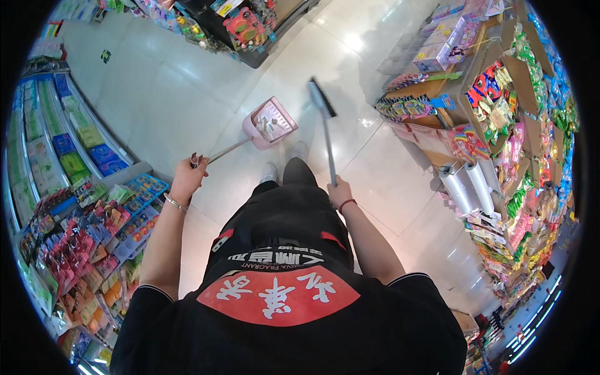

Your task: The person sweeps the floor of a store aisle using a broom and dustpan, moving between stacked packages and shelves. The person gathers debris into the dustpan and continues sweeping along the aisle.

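A long-handled pink dustpan (262,137) hangs from my left hand (189,177), whose fingers close round the upper end of its thin metal handle. Some whitish litter (268,125) lies inside the pan. My right hand (340,192) grips the grey handle of a broom (330,140). Its narrow head with dark bristles (322,97) points forward, to the right of the dustpan and apart from it. Whether the broom head or the pan touches the floor, I cannot tell. My shoes show just behind the pan.
Shelves of packets (70,140) and a rack of small hanging goods (89,248) stand on my left. On the right are cardboard boxes of wrapped snacks (497,103) and rolls of clear bags (461,187). A display stand (255,54) is ahead. A small green item (106,56) lies on the tiled floor.
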`<state>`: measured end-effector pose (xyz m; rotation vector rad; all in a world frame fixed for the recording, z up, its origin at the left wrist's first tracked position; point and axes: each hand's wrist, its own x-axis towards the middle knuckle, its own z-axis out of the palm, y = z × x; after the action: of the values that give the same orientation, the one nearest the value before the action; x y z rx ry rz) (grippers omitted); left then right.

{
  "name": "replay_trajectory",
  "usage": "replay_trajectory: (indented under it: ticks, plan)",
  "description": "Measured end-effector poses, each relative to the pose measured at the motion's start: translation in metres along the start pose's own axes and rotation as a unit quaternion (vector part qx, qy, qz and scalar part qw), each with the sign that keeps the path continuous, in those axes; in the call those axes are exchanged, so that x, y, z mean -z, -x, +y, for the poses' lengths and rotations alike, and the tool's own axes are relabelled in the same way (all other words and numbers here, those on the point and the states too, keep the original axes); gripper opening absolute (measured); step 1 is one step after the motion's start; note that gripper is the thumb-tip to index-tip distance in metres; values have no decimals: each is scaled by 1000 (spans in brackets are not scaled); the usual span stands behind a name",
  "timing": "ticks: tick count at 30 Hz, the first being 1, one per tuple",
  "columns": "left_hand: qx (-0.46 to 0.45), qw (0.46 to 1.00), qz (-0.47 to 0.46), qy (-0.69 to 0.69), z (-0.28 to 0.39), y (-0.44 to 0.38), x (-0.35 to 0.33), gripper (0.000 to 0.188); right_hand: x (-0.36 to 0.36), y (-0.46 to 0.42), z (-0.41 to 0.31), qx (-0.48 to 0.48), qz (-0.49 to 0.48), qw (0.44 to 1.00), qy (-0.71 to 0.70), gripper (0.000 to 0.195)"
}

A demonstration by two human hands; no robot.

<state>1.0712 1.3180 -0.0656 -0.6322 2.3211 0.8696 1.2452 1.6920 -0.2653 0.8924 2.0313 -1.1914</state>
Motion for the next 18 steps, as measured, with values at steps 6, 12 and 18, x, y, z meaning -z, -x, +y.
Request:
replay_trajectory:
  ticks: [6,12,18]
  plan:
    - [1,1000,-3,-16,-5,-5,2,33,72,71,-89,-132,-196,961,-145,50]
    - [-4,1000,-1,-1,-19,-3,9,34,82,90,-89,-93,-115,984,-103,52]
    - [-13,1000,-3,-11,-18,-3,10,34,28,4,-39,61,8,998,26,51]
